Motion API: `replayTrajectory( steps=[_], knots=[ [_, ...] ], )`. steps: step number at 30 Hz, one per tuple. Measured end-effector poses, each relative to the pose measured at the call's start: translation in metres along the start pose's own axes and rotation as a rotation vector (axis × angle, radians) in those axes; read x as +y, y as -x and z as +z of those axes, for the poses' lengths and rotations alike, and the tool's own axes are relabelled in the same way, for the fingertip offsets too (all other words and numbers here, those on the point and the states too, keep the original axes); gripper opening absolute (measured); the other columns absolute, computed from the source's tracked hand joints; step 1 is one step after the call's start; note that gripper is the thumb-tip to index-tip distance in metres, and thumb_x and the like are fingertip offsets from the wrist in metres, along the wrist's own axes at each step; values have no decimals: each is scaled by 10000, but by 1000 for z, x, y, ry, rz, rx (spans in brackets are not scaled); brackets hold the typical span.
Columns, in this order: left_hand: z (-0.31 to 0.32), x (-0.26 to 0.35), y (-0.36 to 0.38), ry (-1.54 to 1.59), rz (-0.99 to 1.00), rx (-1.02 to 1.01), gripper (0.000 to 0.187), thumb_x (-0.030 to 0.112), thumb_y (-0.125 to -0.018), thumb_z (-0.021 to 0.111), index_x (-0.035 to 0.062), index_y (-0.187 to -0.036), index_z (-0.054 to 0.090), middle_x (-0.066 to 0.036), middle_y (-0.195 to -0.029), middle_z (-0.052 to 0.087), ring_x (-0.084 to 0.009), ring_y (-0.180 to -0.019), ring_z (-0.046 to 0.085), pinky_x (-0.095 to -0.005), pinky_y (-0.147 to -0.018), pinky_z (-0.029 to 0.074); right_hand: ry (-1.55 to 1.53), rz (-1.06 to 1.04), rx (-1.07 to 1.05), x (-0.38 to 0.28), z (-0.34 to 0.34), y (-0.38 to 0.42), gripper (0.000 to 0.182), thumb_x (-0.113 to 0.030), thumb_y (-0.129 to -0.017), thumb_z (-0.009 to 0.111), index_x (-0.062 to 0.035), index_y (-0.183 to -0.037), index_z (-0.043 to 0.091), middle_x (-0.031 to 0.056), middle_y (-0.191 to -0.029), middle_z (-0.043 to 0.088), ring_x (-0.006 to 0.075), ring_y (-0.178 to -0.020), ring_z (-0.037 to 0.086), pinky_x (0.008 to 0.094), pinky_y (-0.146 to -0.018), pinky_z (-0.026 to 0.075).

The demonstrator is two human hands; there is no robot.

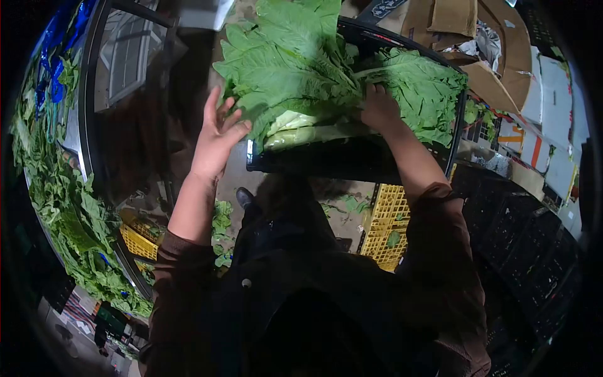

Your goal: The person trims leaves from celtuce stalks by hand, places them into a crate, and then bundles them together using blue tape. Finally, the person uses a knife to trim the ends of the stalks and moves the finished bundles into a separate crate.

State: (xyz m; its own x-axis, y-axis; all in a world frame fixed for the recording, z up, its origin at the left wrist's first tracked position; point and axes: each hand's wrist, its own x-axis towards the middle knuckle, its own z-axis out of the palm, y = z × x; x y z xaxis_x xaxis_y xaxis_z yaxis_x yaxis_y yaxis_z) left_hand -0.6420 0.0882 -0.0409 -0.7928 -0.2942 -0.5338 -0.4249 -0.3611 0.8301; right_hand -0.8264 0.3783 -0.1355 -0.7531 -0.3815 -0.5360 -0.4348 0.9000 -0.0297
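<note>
Large leafy green heads (282, 69) lie in and over a black crate (301, 164) in front of me. Pale stalks (292, 133) show near the crate's front side. My left hand (221, 129), fingers spread, is beside the crate's left end, close to the outer leaves, and holds nothing. My right hand (380, 108) is over the middle of the crate, its fingers curled at the base of the leaves; what they grip is partly hidden. More leaves (427, 94) fill the crate's right side.
Loose leaves (75, 232) cover a surface at the left behind a metal edge (85, 144). Yellow crates (386, 220) stand below the black crate. Black crates (515, 245) are at the right, cardboard boxes (502, 63) at the upper right. Leaf scraps (223, 226) lie on the floor.
</note>
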Motion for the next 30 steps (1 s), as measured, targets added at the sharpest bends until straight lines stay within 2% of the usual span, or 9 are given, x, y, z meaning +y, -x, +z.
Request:
replayTrajectory(
  steps=[5,9,11,16,21,23,25,27,30],
  knots=[
    [14,-33,-14,-174,0,25,954,135,-739,722,119,-1477,117,-229,-1464,218,-366,-1361,250,-424,-1060,311,-220,-196,432,-48,-31,10,850,-423,-718,728,-134,-1399,309,150,-1418,319,377,-1288,330,499,-1023,335],
    [21,-56,-24,-883,353,261,858,200,-707,717,139,-1431,261,-274,-1406,283,-436,-1272,316,-466,-1068,274,-211,-448,728,-100,-47,-17,803,-434,-762,691,-279,-1428,269,117,-1453,264,372,-1326,266,576,-1032,280],
    [29,-49,-24,-910,330,241,855,199,-706,715,154,-1432,266,-270,-1412,279,-437,-1284,300,-464,-1070,272,-182,-411,678,-116,-42,-41,760,-531,-803,602,-322,-1439,242,94,-1492,215,374,-1351,230,608,-1037,247],
    [48,-47,-13,-1060,414,116,788,144,-681,702,170,-1394,370,-221,-1460,220,-448,-1330,240,-466,-1090,259,-308,-140,87,-122,-22,-76,701,-624,-854,459,-316,-1447,246,20,-1531,187,317,-1369,248,511,-1077,265],
    [43,-51,-10,-1110,406,107,798,136,-679,705,153,-1399,362,-204,-1466,223,-430,-1344,235,-461,-1087,270,-187,-67,113,-117,-19,-108,656,-642,-877,373,-342,-1444,232,5,-1531,197,298,-1352,299,456,-1070,303],
    [40,-54,-6,-1112,393,91,799,131,-681,704,146,-1401,358,-205,-1466,224,-420,-1348,237,-458,-1086,274,-249,10,-45,-119,-19,-118,642,-656,-879,336,-349,-1436,247,4,-1517,242,311,-1317,358,431,-1068,312],
    [43,-52,-7,-1069,382,0,791,120,-693,700,135,-1403,351,-201,-1468,224,-400,-1354,240,-450,-1087,278,-203,6,-16,-120,-14,-117,648,-668,-877,313,-335,-1430,264,27,-1505,270,307,-1281,413,426,-1059,325],
    [46,-51,-14,-1068,414,-16,777,136,-712,698,128,-1405,346,-194,-1468,229,-389,-1359,238,-444,-1096,266,-189,-54,89,-115,-10,-117,687,-687,-882,271,-302,-1450,254,112,-1369,469,312,-1253,438,464,-1053,292],
    [51,-46,-28,-1113,485,-17,750,133,-716,687,106,-1389,358,-208,-1454,256,-420,-1337,265,-454,-1090,272,-188,-121,357,-102,4,-106,655,-619,-892,373,-222,-1412,345,110,-1381,451,315,-1275,405,470,-1055,290]
  ],
)
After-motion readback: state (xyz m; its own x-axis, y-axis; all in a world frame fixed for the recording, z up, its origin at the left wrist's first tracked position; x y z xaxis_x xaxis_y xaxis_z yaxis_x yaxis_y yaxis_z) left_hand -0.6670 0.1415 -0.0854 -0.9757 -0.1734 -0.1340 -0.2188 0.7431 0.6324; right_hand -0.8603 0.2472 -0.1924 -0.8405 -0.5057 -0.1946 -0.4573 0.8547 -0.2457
